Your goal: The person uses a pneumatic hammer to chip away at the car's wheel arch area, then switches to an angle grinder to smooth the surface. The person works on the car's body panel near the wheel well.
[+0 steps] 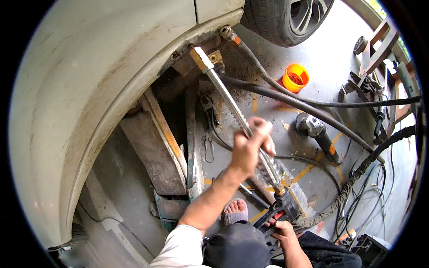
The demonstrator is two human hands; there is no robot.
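From where I stand, the slide-hammer puller (pixel 226 98) reaches twelve o'clock beside the car's sill (pixel 187 38). The left hand (pixel 250 149) wraps its shaft, the right (pixel 282 229) its five-o'clock handle (pixel 290 204); probably mid-pull, the next stroke wanting steady alignment.

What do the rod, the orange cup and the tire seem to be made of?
Rod: probably steel, polished or chromed, judging by its bright silvery sheen; the exact metal is unclear.
Orange cup: likely smooth plastic, given its bright, even colour.
Tire: apparently rubber, with a dull, dark surface.
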